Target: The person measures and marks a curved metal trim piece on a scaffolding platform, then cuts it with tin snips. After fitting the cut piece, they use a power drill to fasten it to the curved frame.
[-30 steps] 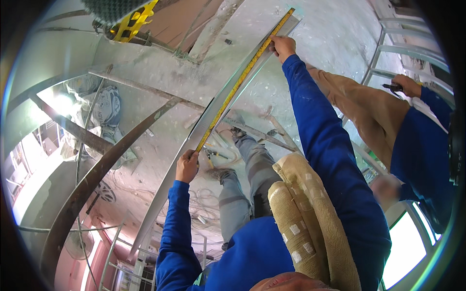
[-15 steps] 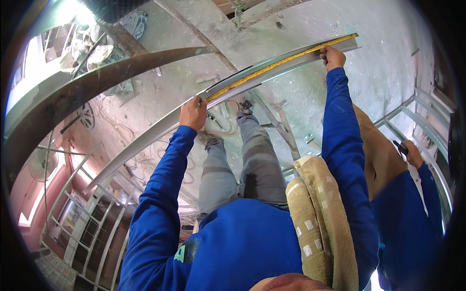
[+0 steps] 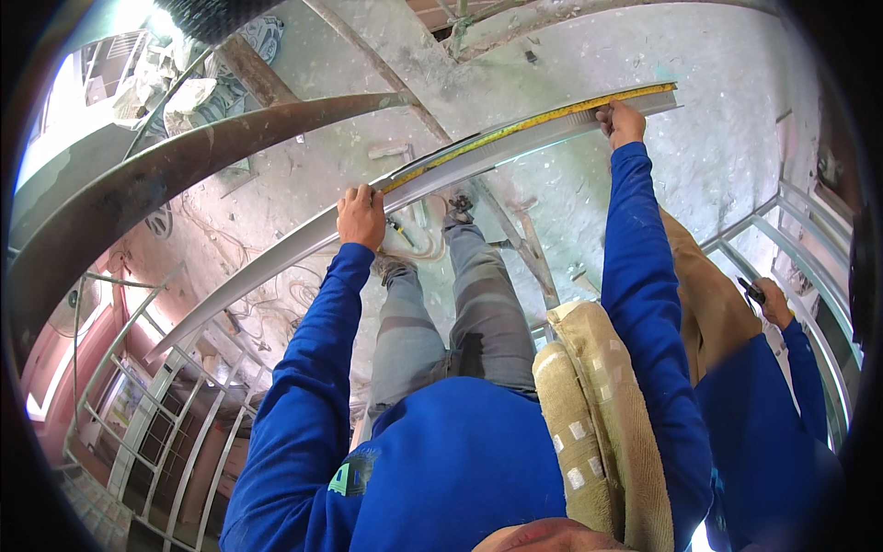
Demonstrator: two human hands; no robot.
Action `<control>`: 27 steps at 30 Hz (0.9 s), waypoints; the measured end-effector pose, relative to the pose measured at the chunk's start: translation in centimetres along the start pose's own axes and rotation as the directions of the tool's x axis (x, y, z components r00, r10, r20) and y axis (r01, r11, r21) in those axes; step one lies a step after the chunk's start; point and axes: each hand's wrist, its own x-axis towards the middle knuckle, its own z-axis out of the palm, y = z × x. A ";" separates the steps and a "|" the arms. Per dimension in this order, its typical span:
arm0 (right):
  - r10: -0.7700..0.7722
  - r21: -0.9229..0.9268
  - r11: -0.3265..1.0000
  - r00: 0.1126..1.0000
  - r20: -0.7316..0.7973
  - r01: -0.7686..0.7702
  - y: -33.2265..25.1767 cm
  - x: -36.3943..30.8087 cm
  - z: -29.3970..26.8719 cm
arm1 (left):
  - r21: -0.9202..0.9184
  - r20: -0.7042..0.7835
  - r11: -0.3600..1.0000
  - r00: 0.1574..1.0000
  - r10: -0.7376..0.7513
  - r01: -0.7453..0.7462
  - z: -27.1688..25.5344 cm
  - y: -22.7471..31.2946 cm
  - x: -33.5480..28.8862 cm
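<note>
A long grey metal profile (image 3: 497, 152) slants across in front of me, its right end farther away. A yellow measuring tape (image 3: 552, 109) lies stretched along its upper side. My left hand (image 3: 361, 218) is closed round the profile at the tape's left end. Nearer the far right end, my right hand (image 3: 624, 124) is closed on the profile, fingertips close to the tape's edge. Both arms are stretched forward. Part of the profile behind my left fingers is hidden.
A thick brown bar (image 3: 230, 136) crosses the upper left. Metal frames stand at the lower left (image 3: 175, 432) and right (image 3: 809, 267). A co-worker's hand (image 3: 774, 304) at the right holds a small dark object. A rolled towel (image 3: 607, 442) rests on my right shoulder.
In the picture, my hands and the profile sit slightly farther left, and the profile's right end is lower. Both hands keep hold. The co-worker's hand also appears slightly lower and farther left.
</note>
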 end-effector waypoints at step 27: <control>0.007 0.135 0.991 0.998 -0.056 0.000 -1.5 1.7 -0.9 | -0.034 0.183 0.992 0.975 0.129 -0.125 -1.5 0.0 4.0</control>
